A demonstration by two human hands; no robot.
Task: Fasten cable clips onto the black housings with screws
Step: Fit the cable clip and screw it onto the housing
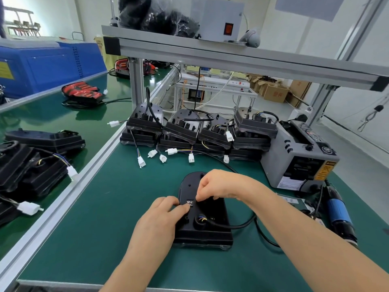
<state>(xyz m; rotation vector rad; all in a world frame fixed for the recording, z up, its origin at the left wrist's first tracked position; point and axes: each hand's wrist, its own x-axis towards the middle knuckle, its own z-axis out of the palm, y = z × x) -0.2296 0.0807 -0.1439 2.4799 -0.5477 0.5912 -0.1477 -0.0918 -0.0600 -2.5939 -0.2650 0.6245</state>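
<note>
Black housing [214, 209], matte, round-ended plastic

Bare mat [101, 239] left of housing [207, 232]

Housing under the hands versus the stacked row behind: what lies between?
Head view: white plugs on thin wires and a black cable, lying on green mat.

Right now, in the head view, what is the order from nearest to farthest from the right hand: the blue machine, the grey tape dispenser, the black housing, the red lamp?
1. black housing, directly under the right hand.
2. grey tape dispenser, to the right, slightly back.
3. red lamp, far back on the left.
4. blue machine, behind the lamp, farthest left.
</note>
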